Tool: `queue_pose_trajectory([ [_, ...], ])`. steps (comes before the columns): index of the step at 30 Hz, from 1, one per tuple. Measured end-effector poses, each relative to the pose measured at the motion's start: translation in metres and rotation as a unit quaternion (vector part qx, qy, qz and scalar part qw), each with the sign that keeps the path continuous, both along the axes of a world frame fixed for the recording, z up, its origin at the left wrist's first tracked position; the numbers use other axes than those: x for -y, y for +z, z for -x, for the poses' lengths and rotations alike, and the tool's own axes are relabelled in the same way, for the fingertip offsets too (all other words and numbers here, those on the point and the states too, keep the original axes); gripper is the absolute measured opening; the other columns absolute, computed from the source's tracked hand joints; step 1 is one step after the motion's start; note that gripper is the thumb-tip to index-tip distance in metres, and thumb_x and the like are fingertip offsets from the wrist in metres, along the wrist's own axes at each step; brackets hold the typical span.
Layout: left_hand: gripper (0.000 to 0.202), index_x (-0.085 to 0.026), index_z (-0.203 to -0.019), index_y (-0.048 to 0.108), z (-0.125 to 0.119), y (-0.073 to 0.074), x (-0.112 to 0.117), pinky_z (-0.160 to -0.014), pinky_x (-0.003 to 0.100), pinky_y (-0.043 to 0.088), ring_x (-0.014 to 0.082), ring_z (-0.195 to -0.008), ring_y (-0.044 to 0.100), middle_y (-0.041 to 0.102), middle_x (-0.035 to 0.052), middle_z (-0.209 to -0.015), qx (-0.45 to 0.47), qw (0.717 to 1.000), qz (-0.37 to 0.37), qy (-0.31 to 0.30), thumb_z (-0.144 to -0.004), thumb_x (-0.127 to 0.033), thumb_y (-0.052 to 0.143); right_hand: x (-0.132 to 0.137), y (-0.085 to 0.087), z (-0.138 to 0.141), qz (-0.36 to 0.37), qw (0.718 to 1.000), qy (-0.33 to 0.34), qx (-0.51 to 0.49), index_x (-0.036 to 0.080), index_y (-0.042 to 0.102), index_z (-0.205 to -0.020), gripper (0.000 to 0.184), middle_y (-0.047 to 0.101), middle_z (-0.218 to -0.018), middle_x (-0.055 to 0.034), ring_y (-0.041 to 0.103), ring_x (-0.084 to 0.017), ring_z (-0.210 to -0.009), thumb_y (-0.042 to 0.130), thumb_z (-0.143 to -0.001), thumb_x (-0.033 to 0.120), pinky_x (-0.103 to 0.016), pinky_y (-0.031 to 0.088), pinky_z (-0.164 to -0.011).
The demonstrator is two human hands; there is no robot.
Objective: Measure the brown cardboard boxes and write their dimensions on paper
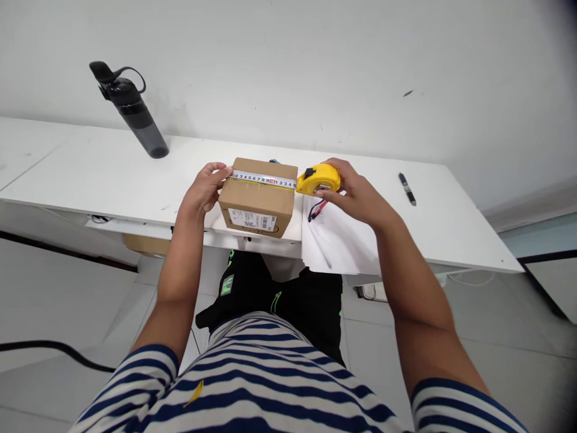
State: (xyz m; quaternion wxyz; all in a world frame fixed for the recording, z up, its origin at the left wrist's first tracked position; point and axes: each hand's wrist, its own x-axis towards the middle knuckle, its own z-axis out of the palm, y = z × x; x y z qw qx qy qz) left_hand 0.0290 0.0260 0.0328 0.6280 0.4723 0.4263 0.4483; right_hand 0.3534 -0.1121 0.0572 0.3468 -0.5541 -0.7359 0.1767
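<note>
Sitting at the front edge of a white desk (72, 165), the cardboard box (256, 201) has a pale wall (315, 72) behind it and tiled floor (369, 346) below. The left hand (204, 189) pinches the tape blade (259, 179) at the box's left edge; the right hand (356, 186) clamps the yellow tape measure (328, 175) just beyond its right. The desk stretches left of the box to a bottle (135, 117) — and right, past paper (349, 240), to a pen (407, 188).
</note>
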Motion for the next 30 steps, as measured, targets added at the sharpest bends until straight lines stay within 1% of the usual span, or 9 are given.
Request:
queue_pose_trajectory([
  [8, 0.037, -0.021, -0.089, 0.052, 0.000, -0.001, 0.000, -0.048, 0.021, 0.044, 0.0113, -0.062, 0.060, 0.064, -0.0001, -0.083, 0.004, 1.000, 0.001, 0.001, -0.068, -0.027, 0.082, 0.000, -0.004, 0.000, -0.005, 1.000, 0.001, -0.014, 0.032, 0.049, -0.140, 0.063, 0.057, -0.135, -0.0070, 0.062, -0.029, -0.108, 0.064, -0.087, 0.063, -0.042, 0.057, -0.084],
  [19, 0.040, -0.021, -0.086, 0.050, -0.001, 0.000, 0.000, -0.048, 0.020, 0.043, 0.0097, -0.059, 0.057, 0.063, -0.0018, -0.079, -0.004, 1.000, -0.007, -0.003, -0.067, -0.031, 0.084, 0.000, -0.005, 0.000, -0.007, 1.000, 0.003, -0.014, 0.032, 0.049, -0.139, 0.058, 0.058, -0.132, -0.0065, 0.061, -0.027, -0.106, 0.063, -0.089, 0.058, -0.041, 0.057, -0.082],
  [22, 0.039, -0.021, -0.087, 0.050, -0.001, 0.000, 0.001, -0.050, 0.020, 0.045, 0.0101, -0.061, 0.058, 0.063, -0.0017, -0.080, -0.007, 1.000, -0.008, -0.005, -0.068, -0.031, 0.083, 0.000, -0.002, 0.001, -0.011, 1.000, 0.002, -0.002, 0.032, 0.049, -0.140, 0.059, 0.058, -0.134, -0.0066, 0.062, -0.027, -0.104, 0.063, -0.089, 0.058, -0.041, 0.057, -0.082],
  [26, 0.039, -0.021, -0.088, 0.051, -0.001, 0.002, 0.002, -0.050, 0.021, 0.046, 0.0110, -0.062, 0.060, 0.063, -0.0018, -0.080, 0.000, 1.000, -0.001, -0.003, -0.067, -0.029, 0.083, -0.001, 0.007, 0.003, -0.005, 1.000, 0.006, 0.021, 0.033, 0.048, -0.142, 0.062, 0.057, -0.137, -0.0075, 0.063, -0.026, -0.097, 0.062, -0.088, 0.061, -0.040, 0.056, -0.077],
  [30, 0.041, -0.021, -0.088, 0.051, -0.002, 0.002, 0.003, -0.050, 0.021, 0.044, 0.0111, -0.061, 0.060, 0.063, -0.0018, -0.080, 0.000, 1.000, 0.003, 0.000, -0.066, -0.029, 0.083, -0.002, 0.015, 0.006, 0.004, 1.000, 0.005, 0.030, 0.032, 0.049, -0.141, 0.062, 0.057, -0.136, -0.0078, 0.063, -0.025, -0.095, 0.063, -0.088, 0.060, -0.038, 0.055, -0.074],
])
